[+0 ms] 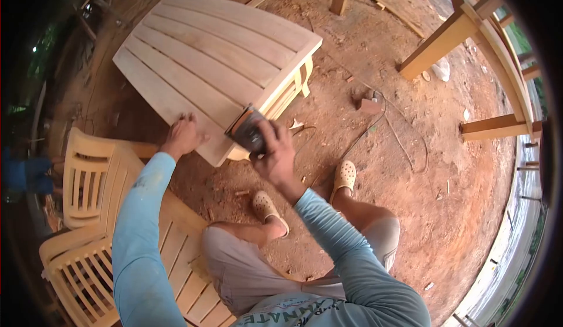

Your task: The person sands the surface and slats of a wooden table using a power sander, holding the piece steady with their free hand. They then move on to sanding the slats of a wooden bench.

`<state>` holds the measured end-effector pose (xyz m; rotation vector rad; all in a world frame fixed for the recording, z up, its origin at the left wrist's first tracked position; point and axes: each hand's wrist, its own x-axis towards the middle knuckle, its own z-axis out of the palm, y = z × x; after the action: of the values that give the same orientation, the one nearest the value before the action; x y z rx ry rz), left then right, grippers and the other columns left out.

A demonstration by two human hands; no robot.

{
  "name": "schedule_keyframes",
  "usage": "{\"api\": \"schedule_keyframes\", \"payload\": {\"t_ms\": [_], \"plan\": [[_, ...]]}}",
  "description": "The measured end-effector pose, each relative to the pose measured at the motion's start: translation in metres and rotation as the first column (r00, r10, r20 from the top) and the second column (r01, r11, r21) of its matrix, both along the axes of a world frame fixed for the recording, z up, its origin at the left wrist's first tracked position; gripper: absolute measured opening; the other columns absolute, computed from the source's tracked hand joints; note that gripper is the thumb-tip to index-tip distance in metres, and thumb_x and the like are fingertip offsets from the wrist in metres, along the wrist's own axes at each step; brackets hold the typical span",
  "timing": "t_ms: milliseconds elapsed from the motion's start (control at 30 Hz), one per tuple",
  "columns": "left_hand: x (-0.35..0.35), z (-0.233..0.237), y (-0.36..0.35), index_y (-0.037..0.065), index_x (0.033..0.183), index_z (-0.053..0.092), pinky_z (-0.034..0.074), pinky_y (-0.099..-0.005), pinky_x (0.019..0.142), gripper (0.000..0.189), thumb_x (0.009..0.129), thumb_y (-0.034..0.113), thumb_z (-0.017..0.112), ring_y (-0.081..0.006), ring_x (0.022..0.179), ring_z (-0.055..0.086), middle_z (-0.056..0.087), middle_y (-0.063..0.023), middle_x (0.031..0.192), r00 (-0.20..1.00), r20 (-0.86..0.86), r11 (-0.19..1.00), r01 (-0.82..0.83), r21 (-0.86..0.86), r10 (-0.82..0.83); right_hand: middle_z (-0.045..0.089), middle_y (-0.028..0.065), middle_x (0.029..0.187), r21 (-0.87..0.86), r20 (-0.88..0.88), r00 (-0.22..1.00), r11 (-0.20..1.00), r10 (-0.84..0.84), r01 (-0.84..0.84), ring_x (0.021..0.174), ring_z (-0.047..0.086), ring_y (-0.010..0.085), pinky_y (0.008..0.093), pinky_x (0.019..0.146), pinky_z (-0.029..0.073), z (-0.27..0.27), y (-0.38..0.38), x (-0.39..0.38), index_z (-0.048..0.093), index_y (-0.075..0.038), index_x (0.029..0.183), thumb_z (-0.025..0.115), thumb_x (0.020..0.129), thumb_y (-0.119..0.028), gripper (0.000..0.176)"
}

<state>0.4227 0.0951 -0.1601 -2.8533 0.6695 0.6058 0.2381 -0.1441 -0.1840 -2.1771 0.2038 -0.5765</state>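
A slatted wooden table [214, 40] with a pale top stands in front of me. My right hand [275, 154] is wrapped round a dark electric sander [247, 129], which sits on the near right corner of the tabletop. My left hand [186, 135] rests on the table's near edge, left of the sander. Its fingers are spread on the wood and a little blurred, and nothing shows in them.
A slatted wooden bench or chair [88, 221] stands at my left. A brick-like block [369, 105] and a cord [404, 133] lie on the dirt floor [446, 210]. Wooden frames on thick legs [440, 43] rise at the right. A blurred person in blue [26, 174] is at far left.
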Motion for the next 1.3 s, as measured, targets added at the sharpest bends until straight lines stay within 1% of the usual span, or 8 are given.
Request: {"api": "schedule_keyframes", "payload": {"t_ms": [333,467,567,667,700,833,967,1300], "plan": [[0.000,-0.001,-0.001,-0.018,0.151,0.036,0.037,-0.0494,0.122,0.093,0.093,0.044,0.073,-0.0498,0.148,0.039,0.044,-0.0413,0.152,1.000,-0.008,1.000,0.002,-0.013,-0.002,0.063,0.0199,0.126,-0.037,-0.006,0.985,0.984,-0.175,0.174,0.116,0.067,0.0383,0.0465,0.098,0.058,-0.007,-0.209,0.135,0.054,-0.021,0.147,0.090,0.067,-0.027,0.088],[0.002,-0.007,0.001,-0.016,0.153,0.034,0.037,-0.0518,0.121,0.094,0.093,0.044,0.073,-0.0478,0.151,0.036,0.043,-0.0389,0.154,1.000,-0.010,1.000,0.000,0.021,0.000,0.065,0.0157,0.129,-0.011,0.028,0.980,0.980,-0.198,0.198,0.118,0.068,0.0340,0.0395,0.100,0.057,-0.020,-0.275,0.174,0.052,-0.018,0.149,0.086,0.066,-0.017,0.090],[0.002,-0.006,0.000,-0.019,0.150,0.036,0.036,-0.0497,0.122,0.094,0.092,0.044,0.074,-0.0516,0.147,0.039,0.043,-0.0436,0.150,1.000,-0.002,1.000,0.003,0.007,-0.003,0.067,0.0124,0.121,0.572,0.006,0.984,0.808,-0.179,0.143,0.108,0.070,0.0298,0.0354,0.091,0.058,-0.043,-0.310,0.191,0.050,-0.012,0.149,0.083,0.070,-0.012,0.086],[0.002,-0.003,-0.003,-0.019,0.150,0.036,0.036,-0.0497,0.123,0.094,0.092,0.044,0.074,-0.0518,0.147,0.039,0.043,-0.0444,0.150,1.000,-0.024,1.000,-0.013,0.026,0.013,0.067,0.0109,0.113,0.831,-0.006,0.985,0.547,-0.170,0.100,0.099,0.069,0.0264,0.0337,0.080,0.057,-0.072,-0.332,0.198,0.049,-0.011,0.149,0.078,0.075,-0.008,0.079],[0.002,-0.003,-0.003,-0.019,0.150,0.036,0.036,-0.0497,0.122,0.094,0.092,0.044,0.074,-0.0517,0.147,0.040,0.044,-0.0442,0.150,1.000,-0.021,1.000,-0.007,0.026,0.008,0.067,0.0132,0.104,0.865,-0.004,0.986,0.494,-0.165,0.086,0.082,0.069,0.0272,0.0394,0.063,0.056,-0.078,-0.332,0.199,0.049,-0.011,0.141,0.073,0.079,-0.007,0.067],[0.004,-0.009,0.000,-0.019,0.150,0.037,0.037,-0.0495,0.122,0.094,0.092,0.045,0.074,-0.0509,0.147,0.041,0.045,-0.0435,0.149,1.000,-0.002,0.999,0.012,0.040,-0.012,0.065,0.0137,0.080,0.943,0.094,0.992,0.327,-0.084,-0.062,0.057,0.063,0.0275,0.0373,0.047,0.049,-0.101,-0.317,0.190,0.055,-0.005,0.105,0.065,0.087,-0.019,0.025],[0.004,-0.009,-0.003,-0.019,0.150,0.038,0.038,-0.0496,0.121,0.093,0.092,0.044,0.074,-0.0503,0.146,0.042,0.046,-0.0427,0.149,1.000,0.003,0.997,0.014,0.072,-0.014,0.066,0.0162,0.079,0.942,0.082,0.992,0.331,-0.092,-0.047,0.056,0.065,0.0285,0.0378,0.044,0.048,-0.098,-0.277,0.167,0.055,-0.001,0.098,0.065,0.088,-0.016,0.021],[0.005,-0.015,0.006,-0.019,0.150,0.037,0.039,-0.0494,0.121,0.091,0.093,0.043,0.073,-0.0515,0.144,0.044,0.050,-0.0427,0.144,0.998,0.031,0.999,0.050,0.016,-0.050,0.065,0.0195,0.097,0.976,-0.145,0.984,0.148,-0.103,0.159,0.061,0.064,0.0267,0.0374,0.043,0.053,-0.091,-0.070,0.051,0.027,-0.013,0.146,0.068,0.088,-0.011,0.072]]}}
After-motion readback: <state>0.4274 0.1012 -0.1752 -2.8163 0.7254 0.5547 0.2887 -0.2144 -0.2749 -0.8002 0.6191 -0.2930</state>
